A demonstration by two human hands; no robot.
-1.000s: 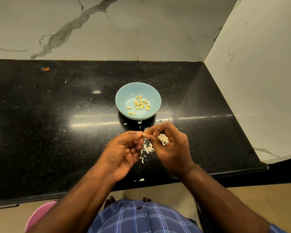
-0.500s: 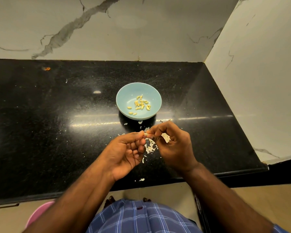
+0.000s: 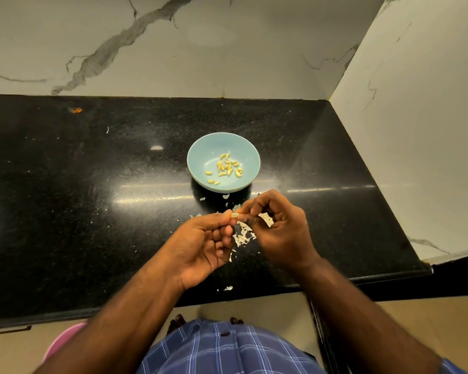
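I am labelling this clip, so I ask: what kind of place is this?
Most likely a home kitchen: a black stone counter against marble-look walls, a light blue bowl of peeled cloves, and the left hand and right hand pinching a clove over papery skins.

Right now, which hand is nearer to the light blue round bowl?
Right. The right hand is just short of the light blue bowl; the left hand is further back and left. Both pinch a small pale clove.

The scene contains one bowl, about twelve peeled cloves, one held clove, one left hand, one right hand and one skin pile.
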